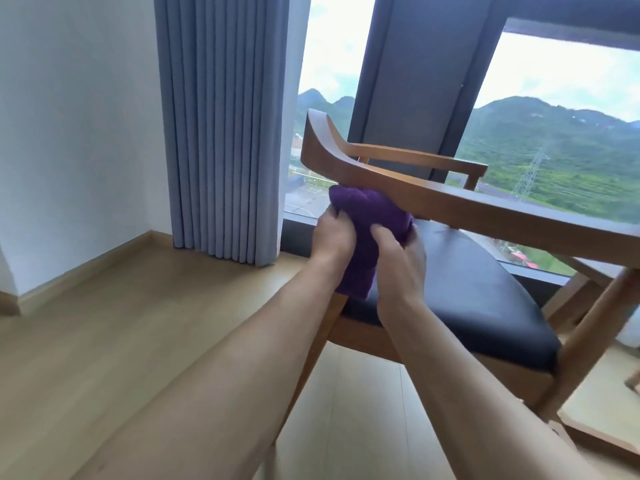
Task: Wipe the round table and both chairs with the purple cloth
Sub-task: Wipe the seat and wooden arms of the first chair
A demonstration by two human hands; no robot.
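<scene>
Head view shows the left hand [332,233] and right hand [398,268] both curled around the bunched purple cloth [370,216], pressing it under the curved wooden-framed, dark-cushioned chair's [450,202] backrest rail, so chair wiping seems underway; table and second chair are unseen.

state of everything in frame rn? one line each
cloth: bunched, pressed against the chair's wooden rail
left hand: grips cloth
right hand: grips cloth
chair: upright, seat bare
curtain: drawn aside, bunched beside the window
</scene>
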